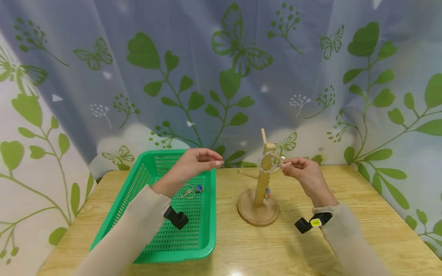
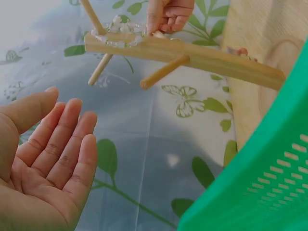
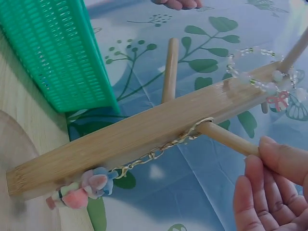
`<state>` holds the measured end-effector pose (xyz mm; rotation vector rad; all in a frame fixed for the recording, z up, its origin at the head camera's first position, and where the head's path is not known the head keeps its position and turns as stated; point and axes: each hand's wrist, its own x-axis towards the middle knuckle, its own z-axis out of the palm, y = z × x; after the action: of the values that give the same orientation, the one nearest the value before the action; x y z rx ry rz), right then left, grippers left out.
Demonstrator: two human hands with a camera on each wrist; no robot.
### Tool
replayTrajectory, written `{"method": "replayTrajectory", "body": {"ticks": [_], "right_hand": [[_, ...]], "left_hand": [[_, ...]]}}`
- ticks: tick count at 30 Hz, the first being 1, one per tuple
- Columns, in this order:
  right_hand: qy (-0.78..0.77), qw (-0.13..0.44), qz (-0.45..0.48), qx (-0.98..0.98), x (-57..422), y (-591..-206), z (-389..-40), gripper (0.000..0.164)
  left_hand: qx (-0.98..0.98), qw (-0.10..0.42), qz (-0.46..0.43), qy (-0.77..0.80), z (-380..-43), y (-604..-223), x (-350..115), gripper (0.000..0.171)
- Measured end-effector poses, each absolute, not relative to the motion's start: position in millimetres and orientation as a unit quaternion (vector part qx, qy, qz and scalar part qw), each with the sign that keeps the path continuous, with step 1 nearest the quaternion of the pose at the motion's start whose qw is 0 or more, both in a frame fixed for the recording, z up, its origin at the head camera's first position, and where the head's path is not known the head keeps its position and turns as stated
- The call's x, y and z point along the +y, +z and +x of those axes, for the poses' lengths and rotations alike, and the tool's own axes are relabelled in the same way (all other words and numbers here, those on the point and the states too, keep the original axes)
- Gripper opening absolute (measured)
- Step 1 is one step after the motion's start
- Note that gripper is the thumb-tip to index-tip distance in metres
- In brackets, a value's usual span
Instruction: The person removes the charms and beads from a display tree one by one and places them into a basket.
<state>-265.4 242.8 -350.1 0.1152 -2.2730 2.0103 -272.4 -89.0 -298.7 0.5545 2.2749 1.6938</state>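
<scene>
A wooden peg stand rises from a round base on the table. My right hand pinches the tip of one peg between thumb and forefinger. On that peg hangs a gold-chained keychain, its fuzzy pink-and-blue figure dangling low along the post. A clear beaded bracelet with a pink bow charm loops around the stand near its top, at an upper peg. Over the green basket, my left hand holds nothing, its fingers extended and thumb apart in the left wrist view.
The green plastic basket stands left of the peg stand, under my left forearm. Inside lie gold rings with a small blue charm. A leaf-patterned curtain hangs behind the wooden table.
</scene>
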Motion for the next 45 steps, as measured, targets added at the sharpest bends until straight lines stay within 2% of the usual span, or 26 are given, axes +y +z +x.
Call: {"method": "replayTrajectory", "body": {"ticks": [6, 20, 45], "right_hand": [[0.688, 0.029, 0.029, -0.724, 243.9, -348.3, -265.9, 0.003], [0.760, 0.006, 0.032, -0.649, 243.7, -351.9, -261.1, 0.014], [0.779, 0.019, 0.066, -0.624, 238.5, -358.3, -264.1, 0.014]], "left_hand": [[0.762, 0.120, 0.204, 0.602, -273.6, -298.8, -72.1, 0.023], [0.739, 0.093, 0.217, 0.630, -270.7, -293.5, -17.4, 0.024], [0.753, 0.044, 0.215, 0.621, -273.8, -308.1, 4.3, 0.020]]}}
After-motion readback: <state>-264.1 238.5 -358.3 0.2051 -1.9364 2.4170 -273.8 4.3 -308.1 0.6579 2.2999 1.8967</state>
